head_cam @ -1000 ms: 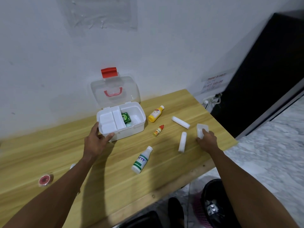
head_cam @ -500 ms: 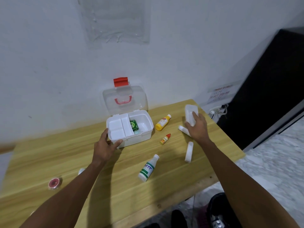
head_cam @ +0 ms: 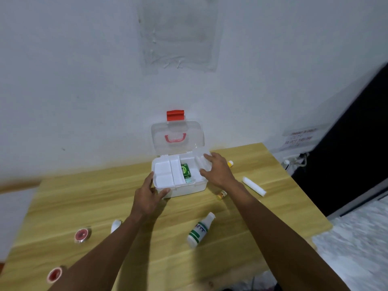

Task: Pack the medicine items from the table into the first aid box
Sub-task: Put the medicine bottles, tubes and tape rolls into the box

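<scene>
The white first aid box [head_cam: 184, 189] stands open at the back of the wooden table [head_cam: 84, 202], its clear lid [head_cam: 177, 137] upright with a red latch. Inside lie a white tray insert [head_cam: 165, 175] and a green packet [head_cam: 186, 171]. My left hand [head_cam: 150, 198] grips the box's front left corner. My right hand [head_cam: 218, 170] holds a white pack [head_cam: 202, 161] over the box's right compartment. On the table lie a white bottle with green label [head_cam: 200, 231], a gauze roll [head_cam: 254, 185], a small orange bottle [head_cam: 222, 194] and a yellow bottle [head_cam: 230, 163], half hidden by my right hand.
Two red-cored tape rolls [head_cam: 82, 235] [head_cam: 55, 274] lie at the front left, and a small white item [head_cam: 116, 225] peeks out beside my left forearm. A black panel [head_cam: 346, 143] and a wall socket [head_cam: 294, 162] are at the right, past the table edge.
My right hand picked the white pack up from the table's right side and carried it left over the open box. My left hand stayed on the box.
</scene>
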